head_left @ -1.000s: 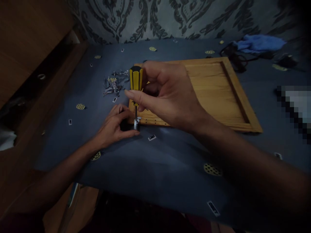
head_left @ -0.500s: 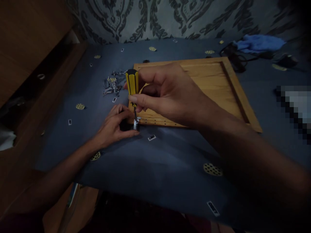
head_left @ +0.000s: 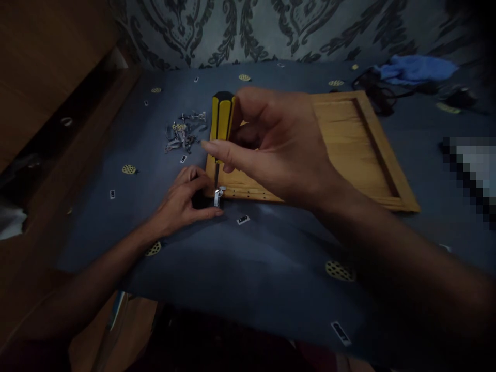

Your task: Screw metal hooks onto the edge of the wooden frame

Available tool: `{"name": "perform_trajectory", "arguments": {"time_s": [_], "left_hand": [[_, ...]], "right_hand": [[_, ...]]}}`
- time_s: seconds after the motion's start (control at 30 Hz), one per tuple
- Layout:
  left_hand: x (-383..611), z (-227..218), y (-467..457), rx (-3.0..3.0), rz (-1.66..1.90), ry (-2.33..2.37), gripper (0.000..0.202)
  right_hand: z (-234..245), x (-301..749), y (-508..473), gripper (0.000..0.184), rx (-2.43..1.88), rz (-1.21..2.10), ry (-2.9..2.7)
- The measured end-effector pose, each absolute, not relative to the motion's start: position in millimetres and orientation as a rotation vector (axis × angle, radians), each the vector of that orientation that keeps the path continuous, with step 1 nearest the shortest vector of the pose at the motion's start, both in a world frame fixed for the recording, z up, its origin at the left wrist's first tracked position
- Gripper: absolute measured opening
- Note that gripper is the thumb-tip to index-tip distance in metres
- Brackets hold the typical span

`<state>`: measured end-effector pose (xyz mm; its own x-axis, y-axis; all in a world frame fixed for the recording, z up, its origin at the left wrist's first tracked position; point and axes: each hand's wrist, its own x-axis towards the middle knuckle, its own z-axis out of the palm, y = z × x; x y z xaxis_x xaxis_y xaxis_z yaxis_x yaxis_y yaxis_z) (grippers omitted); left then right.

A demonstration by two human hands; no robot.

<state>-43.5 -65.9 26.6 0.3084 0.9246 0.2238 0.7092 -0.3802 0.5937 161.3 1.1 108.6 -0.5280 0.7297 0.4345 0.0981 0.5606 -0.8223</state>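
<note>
My right hand (head_left: 287, 144) grips a screwdriver (head_left: 222, 119) by its yellow and black handle, thumb across it. The shaft points down, its tip at a small silver metal fitting (head_left: 217, 198) on the near left corner of a wooden panel (head_left: 341, 134) with a raised frame. Beside that corner, my left hand (head_left: 186, 199) is closed around the fitting, the thumb at its near end and the forefinger on its far side. Several small dark holes run along the panel's near edge. The fitting's exact kind is too small to tell.
A heap of loose metal fittings (head_left: 182, 135) lies left of the panel on a blue patterned tablecloth (head_left: 271, 268). At the back right are a blue cloth (head_left: 418, 70) and dark cables (head_left: 382, 98). A wooden cabinet (head_left: 50, 62) stands at the left.
My right hand has risen slightly, and the screwdriver's handle has shifted up and to the right, leaning more. The left hand and the fitting have stayed in place.
</note>
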Motion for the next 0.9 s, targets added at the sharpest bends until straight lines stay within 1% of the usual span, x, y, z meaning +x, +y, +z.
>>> {"name": "perform_trajectory", "arguments": {"time_s": [0.27,0.4,0.67,0.9], "left_hand": [[-44,23,-66,2.203,0.857,1.407,0.040],[-44,23,-66,2.214,0.839,1.408,0.042],[-44,23,-66,2.198,0.811,1.444,0.043],[-43,24,-66,2.203,0.812,1.444,0.043]], "right_hand": [[102,162,5,0.030,-0.749,0.875,-2.067],[99,161,7,0.029,-0.756,0.804,-2.106],[99,162,4,0.030,-0.731,0.893,-2.060],[99,160,5,0.034,-0.770,0.869,-2.075]]}}
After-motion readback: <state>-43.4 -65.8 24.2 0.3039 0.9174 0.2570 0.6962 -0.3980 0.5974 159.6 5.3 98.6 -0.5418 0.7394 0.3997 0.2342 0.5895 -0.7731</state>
